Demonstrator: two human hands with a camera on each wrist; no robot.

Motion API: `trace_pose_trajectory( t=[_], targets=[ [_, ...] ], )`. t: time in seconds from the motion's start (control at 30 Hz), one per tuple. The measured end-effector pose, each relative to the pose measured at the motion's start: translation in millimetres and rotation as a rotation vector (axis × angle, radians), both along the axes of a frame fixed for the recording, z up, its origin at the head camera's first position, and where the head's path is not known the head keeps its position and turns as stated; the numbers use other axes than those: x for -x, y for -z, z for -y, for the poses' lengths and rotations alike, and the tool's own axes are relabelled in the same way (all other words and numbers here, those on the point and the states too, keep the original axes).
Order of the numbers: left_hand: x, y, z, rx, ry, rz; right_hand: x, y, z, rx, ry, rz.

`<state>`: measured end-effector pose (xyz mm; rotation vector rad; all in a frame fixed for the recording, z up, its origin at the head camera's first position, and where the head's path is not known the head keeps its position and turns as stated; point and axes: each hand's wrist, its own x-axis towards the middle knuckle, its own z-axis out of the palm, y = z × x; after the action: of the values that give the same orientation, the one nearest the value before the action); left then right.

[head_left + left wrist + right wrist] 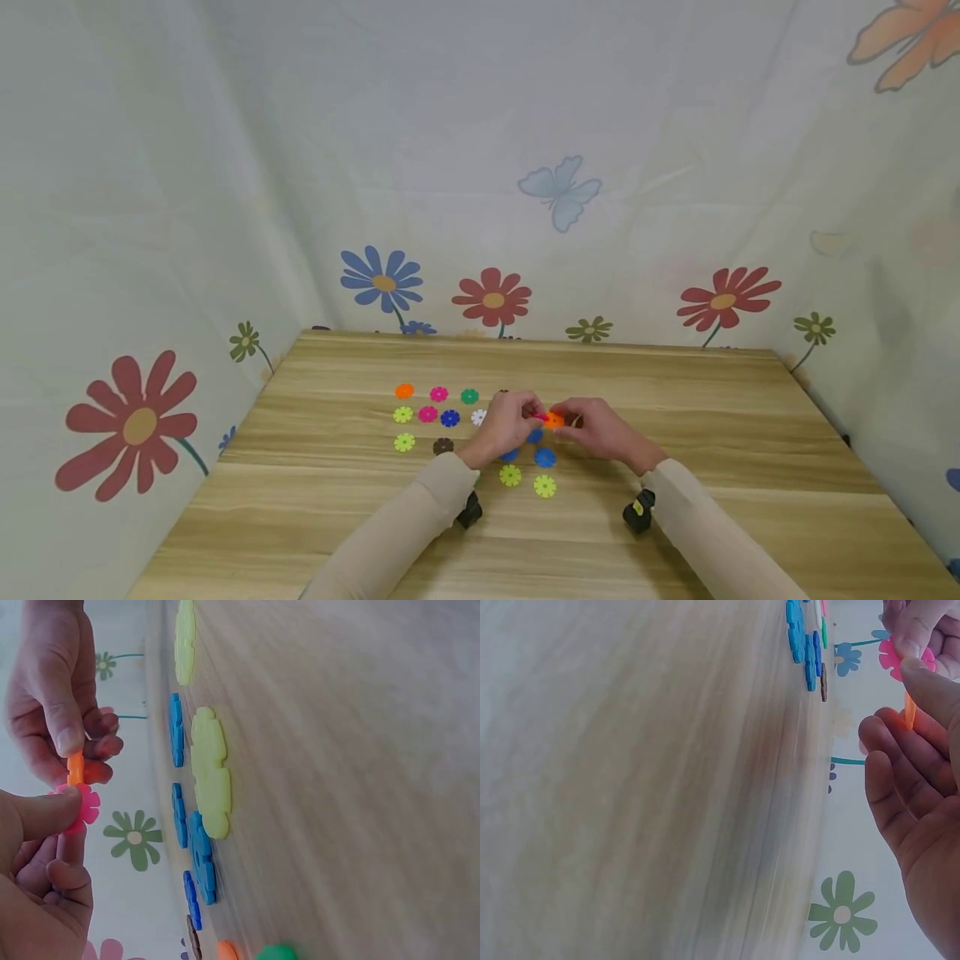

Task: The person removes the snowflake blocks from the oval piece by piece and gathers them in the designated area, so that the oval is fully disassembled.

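Observation:
Above the table, my left hand (512, 423) pinches a pink notched flower disc (90, 804) between thumb and fingers. Facing it, my right hand (600, 428) pinches an orange notched flower disc (554, 420) by its edge. The two discs meet at their rims, set crosswise to each other in the left wrist view. Fingertips cover part of both, so how deep the notches sit in each other cannot be told. Below the hands lie blue discs (545, 457) and two yellow-green discs (510, 475).
Left of the hands, more flower discs lie flat on the wooden table (337, 517), among them a green one (469, 396), a dark blue one (450, 418), a brown one (443, 447) and a white one (477, 417). A flower-printed cloth (630, 250) hangs behind the table.

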<state>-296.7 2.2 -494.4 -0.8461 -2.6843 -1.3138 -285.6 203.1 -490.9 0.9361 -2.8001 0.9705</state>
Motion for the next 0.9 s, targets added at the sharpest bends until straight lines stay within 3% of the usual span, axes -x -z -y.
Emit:
trace_pose_trajectory(
  t=[0.5,0.73,0.9],
  targets=[
    [0.8,-4.8,7.6,0.027,0.039,0.058,2.0,-0.1,-5.9,-0.040,0.028,-0.028],
    [-3.4,-3.3,11.5,0.003,0.041,0.144,3.3,-0.5,-15.8,-0.034,0.033,-0.062],
    [-7.7,-6.8,8.1,-0.031,0.083,0.230,4.6,-1.9,-22.8,-0.050,0.051,-0.055]
  ],
)
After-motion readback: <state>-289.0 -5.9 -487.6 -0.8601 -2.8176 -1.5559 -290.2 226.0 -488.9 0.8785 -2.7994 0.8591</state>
